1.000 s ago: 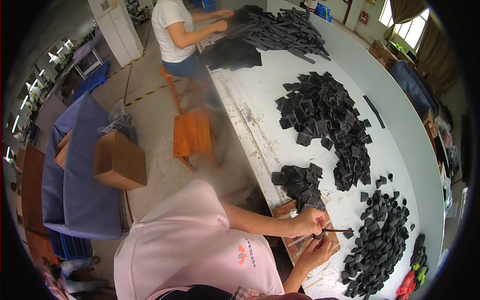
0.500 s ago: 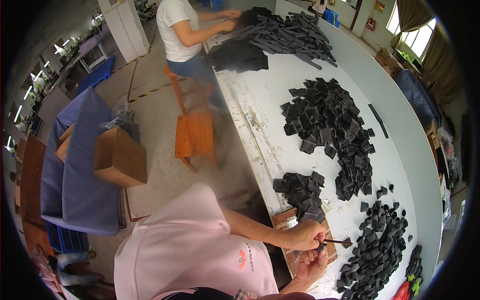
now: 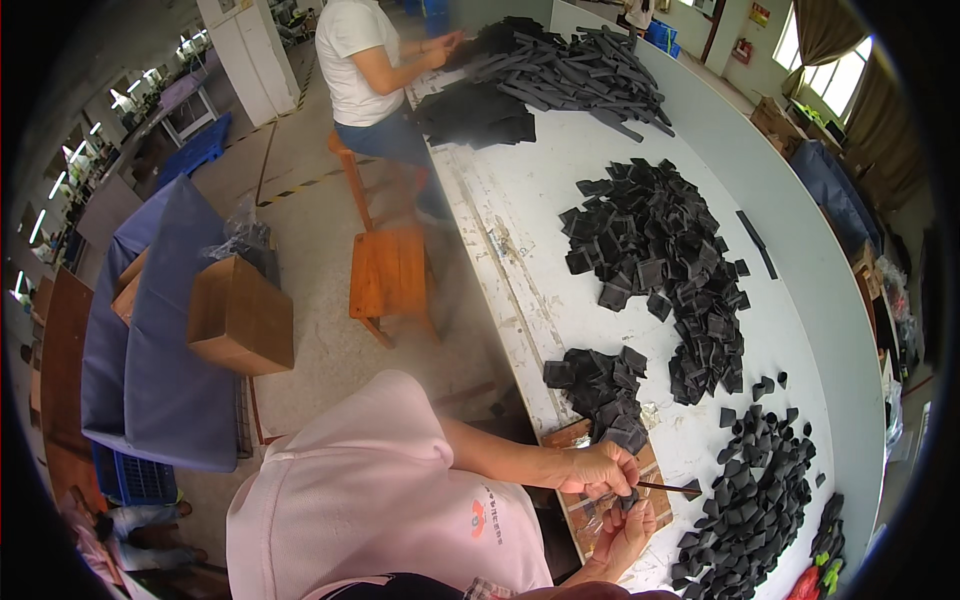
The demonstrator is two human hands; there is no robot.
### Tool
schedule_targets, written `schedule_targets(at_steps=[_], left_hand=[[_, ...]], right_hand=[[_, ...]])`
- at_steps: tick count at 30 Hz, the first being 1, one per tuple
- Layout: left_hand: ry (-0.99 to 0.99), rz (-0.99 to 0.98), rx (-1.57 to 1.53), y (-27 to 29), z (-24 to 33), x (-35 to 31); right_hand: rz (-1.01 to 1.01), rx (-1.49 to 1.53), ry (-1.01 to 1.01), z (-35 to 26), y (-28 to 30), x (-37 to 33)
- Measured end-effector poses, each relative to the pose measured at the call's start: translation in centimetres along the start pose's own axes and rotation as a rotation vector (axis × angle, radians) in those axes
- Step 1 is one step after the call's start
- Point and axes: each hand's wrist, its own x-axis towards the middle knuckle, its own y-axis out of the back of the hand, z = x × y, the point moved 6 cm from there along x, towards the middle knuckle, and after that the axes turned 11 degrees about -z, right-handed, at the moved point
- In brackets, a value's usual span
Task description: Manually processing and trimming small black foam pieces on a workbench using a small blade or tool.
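Note:
My left hand (image 3: 602, 468) is closed at the near end of a thin dark stick (image 3: 668, 488), which points right toward the pile. Just below it, my right hand (image 3: 626, 530) pinches a small black fabric piece (image 3: 628, 502), close to the left fingertips. Fingers partly hide the piece. Under both hands lies a brown board (image 3: 655, 470) at the table's edge. A heap of flat black pieces (image 3: 605, 385) reaches onto the board's far end. To the right spreads a pile of small folded black pieces (image 3: 745, 500).
Farther up the white table (image 3: 540, 210) lie a large heap of black squares (image 3: 650, 230) and many black strips (image 3: 590, 80). A co-worker (image 3: 365, 60) sits at the far end. Left of the table stand an orange stool (image 3: 388, 272) and a cardboard box (image 3: 240, 315).
My left hand and the stick have shifted slightly left, and its fingers have moved a little apart from the right hand's. The co-worker's hands have shifted at the far heap.

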Motion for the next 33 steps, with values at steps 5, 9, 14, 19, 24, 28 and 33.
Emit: schedule_targets(at_steps=[5,9,14,19,24,28,33], left_hand=[[0.174,-0.401,-0.438,-4.2,-1.2,-0.6],[0.142,-0.354,-0.212,-3.6,0.9,-1.1],[-0.004,-0.213,-0.131,-3.9,4.1,-0.8],[-0.124,-0.431,-0.344,-6.2,6.8,1.9],[-0.034,-0.331,-0.437,-4.3,4.6,3.3],[-0.061,-0.219,-0.346,-4.3,4.5,2.4],[-0.189,-0.221,-0.185,-4.7,5.9,2.7]], right_hand=[[-0.029,0.077,-0.021,-0.8,-1.6,-1.2],[0.028,0.058,-0.012,-0.4,-0.4,-0.7],[0.018,-0.07,-0.034,-4.5,-3.1,-0.2],[0.078,-0.377,0.169,-10.8,-4.7,1.8],[-0.03,-0.154,0.113,-7.2,-1.5,3.8],[0.074,-0.206,-0.16,-3.8,0.2,3.0],[0.101,-0.289,0.269,-10.2,-1.4,2.4]])
